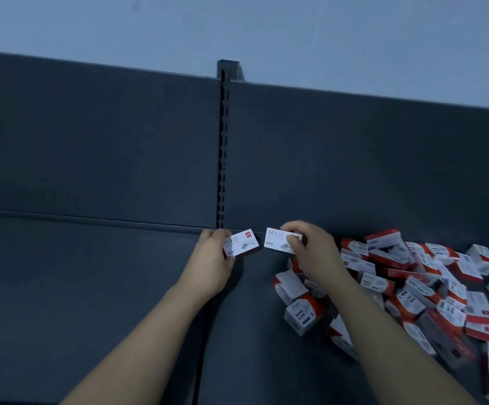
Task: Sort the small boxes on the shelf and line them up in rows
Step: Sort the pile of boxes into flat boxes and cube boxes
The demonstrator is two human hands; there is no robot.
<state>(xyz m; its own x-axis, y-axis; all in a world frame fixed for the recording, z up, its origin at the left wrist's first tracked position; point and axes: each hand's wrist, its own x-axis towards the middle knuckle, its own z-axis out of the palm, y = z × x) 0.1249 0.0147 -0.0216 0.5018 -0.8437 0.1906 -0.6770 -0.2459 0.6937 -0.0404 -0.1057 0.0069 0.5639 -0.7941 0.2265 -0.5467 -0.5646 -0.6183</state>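
Dark grey shop shelf (91,287) w/ matching back panel (91,141), split by a slotted upright (222,147). Pale wall (237,24) above. Light is dim.

Left hand (212,258) pinches a small white-and-red box, the left box (242,242), marked 24/6. It holds it by the left end, fingers and thumb curled round, printed face toward the camera. The box is at the back of the shelf, just beside the foot of the upright; can't tell if its lower edge touches the deck. Right hand (310,249) grips a second 24/6 box, the right box (278,241), by its right end, fingers over the top edge. The two boxes are side by side, near but apart, w/ a thin gap betw. them. Left one is tilted a bit, right one closer to level.

Further right is a loose pile (412,287) of similar white/red boxes, jumbled at all angles. It incl. a taller paper-clips box (303,314) near the right forearm. No lined-up row in view.

Step in hand, as I read it: starting the first row by pairing two like boxes at the back by the upright. Task looks barely begun. Next move prob. calls for:
- squaring the left box and closing the gap so the ends meet
- setting both flush to the back panel, then letting go w/o nudging them
- after that, pulling only 24/6 boxes from the pile and keeping paper clips for a separate row
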